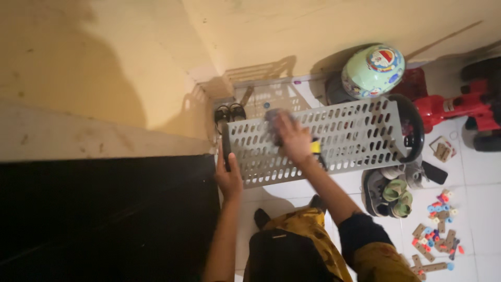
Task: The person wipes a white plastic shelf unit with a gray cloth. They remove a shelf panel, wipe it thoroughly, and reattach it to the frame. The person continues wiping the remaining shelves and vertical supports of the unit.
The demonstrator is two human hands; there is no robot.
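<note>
Lower right of frame: I saw scattered toy pieces (pixel 437 230) and shoes (pixel 390 194) crowding the floor. Helmet (pixel 372 71) and red toy car (pixel 459 107) blocked upper right. Wall (pixel 94 68) closed the left. Bare tile (pixel 276 196) lay below the grey perforated rack (pixel 344 138).

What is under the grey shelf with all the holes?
Under the grey perforated shelf you can see white floor tiles, small black shoes poking out at its left end, and green sandals below. The rest is covered.
</note>
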